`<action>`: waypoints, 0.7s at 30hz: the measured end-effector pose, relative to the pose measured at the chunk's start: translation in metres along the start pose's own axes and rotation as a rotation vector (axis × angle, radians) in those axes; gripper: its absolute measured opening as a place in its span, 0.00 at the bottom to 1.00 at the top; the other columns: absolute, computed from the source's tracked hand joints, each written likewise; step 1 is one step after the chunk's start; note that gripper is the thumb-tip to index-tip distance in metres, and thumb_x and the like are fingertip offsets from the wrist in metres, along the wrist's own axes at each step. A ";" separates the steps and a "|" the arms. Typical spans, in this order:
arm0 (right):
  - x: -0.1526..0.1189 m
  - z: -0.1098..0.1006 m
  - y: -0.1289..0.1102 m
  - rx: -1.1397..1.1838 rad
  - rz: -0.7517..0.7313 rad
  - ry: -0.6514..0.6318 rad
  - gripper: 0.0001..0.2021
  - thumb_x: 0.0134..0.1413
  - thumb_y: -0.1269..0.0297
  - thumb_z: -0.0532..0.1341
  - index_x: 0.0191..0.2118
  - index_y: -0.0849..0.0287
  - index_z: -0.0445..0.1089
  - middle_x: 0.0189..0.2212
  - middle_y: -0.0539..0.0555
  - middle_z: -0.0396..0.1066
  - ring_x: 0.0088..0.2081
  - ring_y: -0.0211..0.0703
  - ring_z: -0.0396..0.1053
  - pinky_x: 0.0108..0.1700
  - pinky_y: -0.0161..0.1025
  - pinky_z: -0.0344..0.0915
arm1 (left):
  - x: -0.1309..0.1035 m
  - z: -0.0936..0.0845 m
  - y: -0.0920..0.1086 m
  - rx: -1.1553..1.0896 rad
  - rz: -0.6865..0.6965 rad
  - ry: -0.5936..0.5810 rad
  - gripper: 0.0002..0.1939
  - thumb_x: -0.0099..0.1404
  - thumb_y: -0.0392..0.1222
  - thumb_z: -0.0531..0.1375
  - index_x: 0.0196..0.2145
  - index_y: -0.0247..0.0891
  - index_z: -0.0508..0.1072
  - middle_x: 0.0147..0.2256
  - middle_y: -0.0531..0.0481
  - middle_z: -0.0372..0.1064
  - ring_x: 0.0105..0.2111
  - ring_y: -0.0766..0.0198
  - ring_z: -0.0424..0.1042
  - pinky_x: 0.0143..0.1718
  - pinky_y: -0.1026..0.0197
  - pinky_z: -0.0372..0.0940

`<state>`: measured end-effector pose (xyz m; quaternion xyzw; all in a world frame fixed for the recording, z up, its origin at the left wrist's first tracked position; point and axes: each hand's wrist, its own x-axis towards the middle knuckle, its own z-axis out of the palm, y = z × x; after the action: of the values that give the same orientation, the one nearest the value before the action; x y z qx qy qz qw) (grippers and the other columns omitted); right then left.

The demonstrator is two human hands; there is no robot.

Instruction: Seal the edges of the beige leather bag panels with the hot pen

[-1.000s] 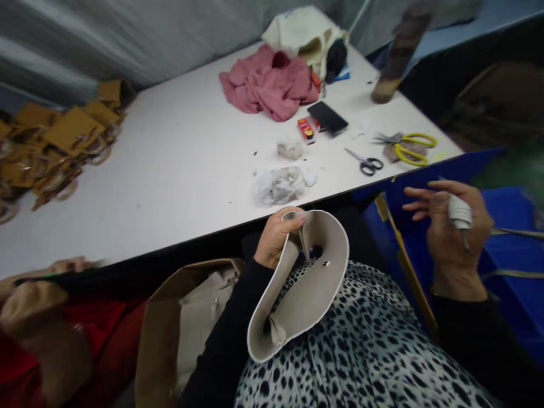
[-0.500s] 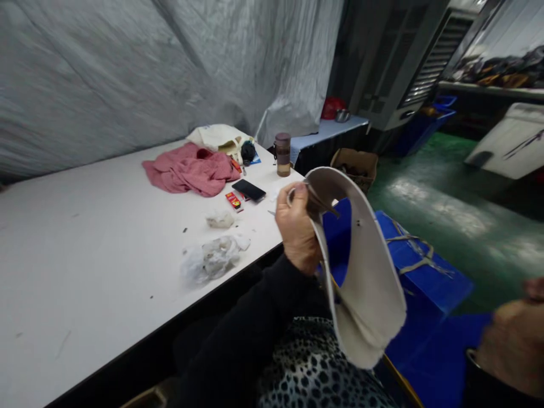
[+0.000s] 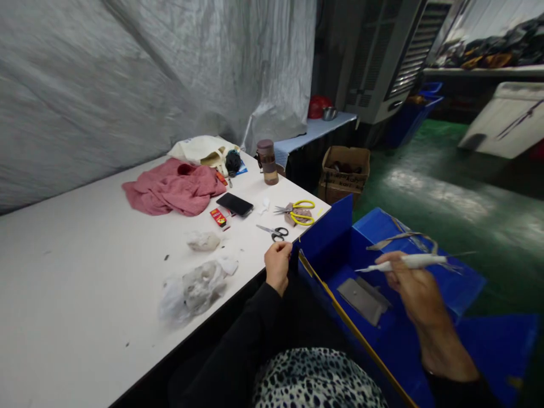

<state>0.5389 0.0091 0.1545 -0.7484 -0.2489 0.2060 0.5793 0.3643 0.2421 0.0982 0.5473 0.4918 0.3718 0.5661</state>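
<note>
On the white rectangular work table (image 3: 85,272), going from left, a crumpled clear plastic bag (image 3: 191,289) lies near the front edge, and a rumpled pink cloth (image 3: 174,190) lies further back, with a black phone (image 3: 234,204) and a small red box (image 3: 219,217) between them and the far corner. Small black-handled scissors (image 3: 274,231) and larger yellow-handled scissors (image 3: 300,212) lie just beyond the left hand (image 3: 278,265), which rests curled into a loose fist at the table's edge; whether it grips anything I cannot tell. A brown lidded tumbler (image 3: 267,162) stands upright at the far corner. Right of the table, an open blue corrugated plastic bin (image 3: 327,232) holds a flat grey leather piece (image 3: 363,297) on its floor, and pale beige straps (image 3: 408,238) drape over its far flap. The right hand (image 3: 414,289) hovers over this bin, fingers clasped around a slim white pen-like tool (image 3: 403,262) held nearly level. This looks like the pause between pieces: the tool is ready, and the next move seems to call for a fresh piece to work on.
</note>
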 end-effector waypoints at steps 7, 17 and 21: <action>0.027 0.052 0.009 0.065 0.145 -0.270 0.31 0.60 0.30 0.57 0.38 0.59 0.70 0.19 0.44 0.51 0.21 0.36 0.51 0.24 0.35 0.47 | 0.043 0.053 0.019 0.496 0.460 -0.217 0.17 0.57 0.39 0.69 0.46 0.42 0.79 0.53 0.43 0.74 0.57 0.47 0.66 0.63 0.44 0.56; 0.031 0.068 0.052 -0.031 0.259 -0.344 0.30 0.58 0.30 0.57 0.35 0.57 0.69 0.21 0.47 0.55 0.22 0.38 0.54 0.24 0.36 0.51 | 0.092 0.058 0.006 1.009 0.821 -0.344 0.10 0.72 0.44 0.58 0.40 0.38 0.78 0.47 0.42 0.76 0.58 0.48 0.65 0.67 0.37 0.48; 0.036 0.085 0.051 0.024 0.294 -0.452 0.29 0.60 0.31 0.57 0.36 0.57 0.68 0.20 0.44 0.51 0.22 0.37 0.51 0.24 0.35 0.47 | 0.104 0.027 0.009 0.824 0.744 -0.475 0.08 0.67 0.38 0.61 0.32 0.39 0.79 0.42 0.44 0.78 0.52 0.50 0.71 0.63 0.43 0.56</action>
<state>0.5233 0.0852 0.0832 -0.7045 -0.2580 0.4529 0.4817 0.4166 0.3365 0.0890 0.9250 0.2307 0.1912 0.2337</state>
